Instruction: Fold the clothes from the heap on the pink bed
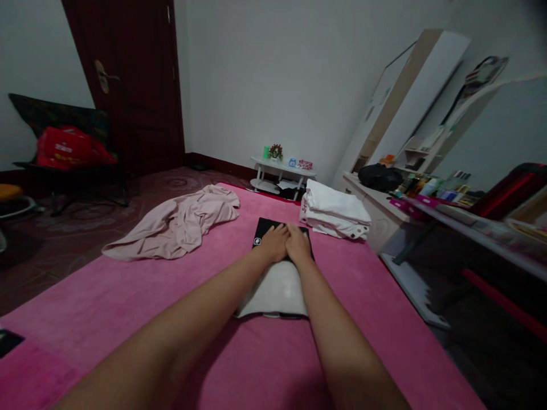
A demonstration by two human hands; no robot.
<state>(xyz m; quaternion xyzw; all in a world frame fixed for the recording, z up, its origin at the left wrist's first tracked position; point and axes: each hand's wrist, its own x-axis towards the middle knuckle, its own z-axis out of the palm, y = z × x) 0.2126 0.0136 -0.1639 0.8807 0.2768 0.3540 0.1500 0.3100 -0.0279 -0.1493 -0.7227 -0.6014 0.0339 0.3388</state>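
A folded black-and-white cloth item [273,289], apparently a garment, lies on the pink bed cover [205,296] in front of me. Its far part is black with a small white emblem, and its near part is whitish. My left hand [274,242] rests flat on the black part, fingers stretched forward. Beside it, my right hand [298,244] presses on the same part, its fingertips touching those of the left. Both palms face down, so the cloth under them is hidden.
A crumpled pale pink cloth [179,225] lies to the left. Folded white clothes [335,209] are stacked at the far right of the bed. A cluttered dressing table [465,222] stands along the right, a small white table [282,165] beyond the bed. A red bag [72,149] sits on a chair.
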